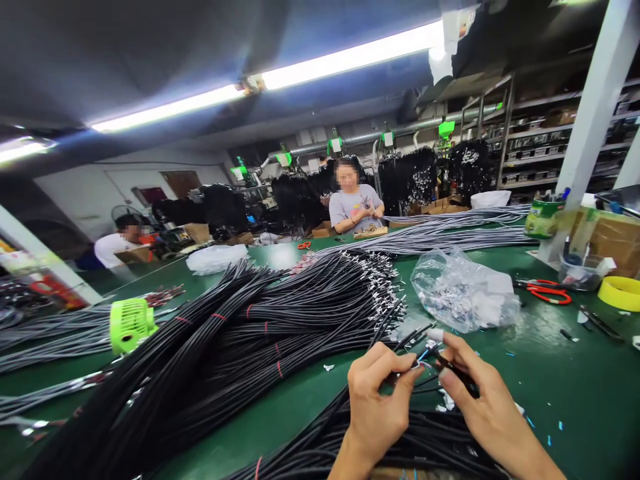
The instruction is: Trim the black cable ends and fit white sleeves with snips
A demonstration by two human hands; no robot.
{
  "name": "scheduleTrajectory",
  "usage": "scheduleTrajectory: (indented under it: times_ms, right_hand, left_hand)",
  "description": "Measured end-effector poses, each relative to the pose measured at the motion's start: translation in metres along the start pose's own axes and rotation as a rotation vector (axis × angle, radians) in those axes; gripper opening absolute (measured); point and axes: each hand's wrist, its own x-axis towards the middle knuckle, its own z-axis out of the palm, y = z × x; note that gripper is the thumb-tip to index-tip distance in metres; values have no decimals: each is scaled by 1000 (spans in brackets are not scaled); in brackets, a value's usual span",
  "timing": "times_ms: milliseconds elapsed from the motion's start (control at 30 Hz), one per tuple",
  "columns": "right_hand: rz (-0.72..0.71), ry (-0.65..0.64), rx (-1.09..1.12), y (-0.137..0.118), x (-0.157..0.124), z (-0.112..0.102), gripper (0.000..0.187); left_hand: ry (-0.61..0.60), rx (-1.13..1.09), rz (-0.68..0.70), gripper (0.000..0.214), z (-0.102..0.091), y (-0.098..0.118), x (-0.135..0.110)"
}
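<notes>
My left hand (377, 393) pinches the end of a black cable (414, 362) between thumb and fingertips. Thin blue, white and purple inner wires (425, 355) stick out of that end towards my other hand. Curled round a dark slim tool (457, 375), my right hand (487, 400) is close beside the wires; its fingers partly cover the tool, so I cannot tell the kind. A white cover (435, 335) wraps one right fingertip. Under both hands lies a bundle of loose black cables (430, 437).
Large tied bundles of black cable (210, 353) with white ends spread across the green table (540, 373). Around them are a plastic bag (465, 293), red-handled scissors (550, 291), yellow tape (620, 293), a green fan (131, 325) and grey cables (450, 227). A co-worker (356, 207) sits opposite.
</notes>
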Motion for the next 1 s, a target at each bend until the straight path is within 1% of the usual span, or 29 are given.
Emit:
scheduleTrajectory:
  times_ms: [167, 267, 433, 533, 700, 767, 833, 1000]
  right_hand:
    - [5, 19, -16, 3, -1, 3, 33]
    - [5, 34, -25, 1, 1, 0, 34]
    - [-5, 12, -46, -5, 2, -4, 39]
    - [-4, 37, -64, -7, 1, -5, 39]
    - [-42, 55, -94, -6, 2, -6, 39]
    - [-71, 57, -110, -6, 3, -6, 37]
    - [-91, 68, -127, -7, 4, -6, 37]
    - [-110, 106, -148, -9, 4, -6, 35]
  left_hand:
    - [14, 47, 84, 10, 1, 0, -1]
    - [15, 63, 89, 10, 2, 0, -3]
    - [-13, 64, 74, 9, 2, 2, -3]
    - [-60, 8, -18, 9, 2, 4, -1]
    - [-146, -175, -269, 11, 3, 4, 0]
    - [-171, -219, -338, 10, 4, 3, -1]
    - [-175, -233, -373, 10, 5, 2, -2]
    - [-168, -256, -398, 13, 5, 1, -3]
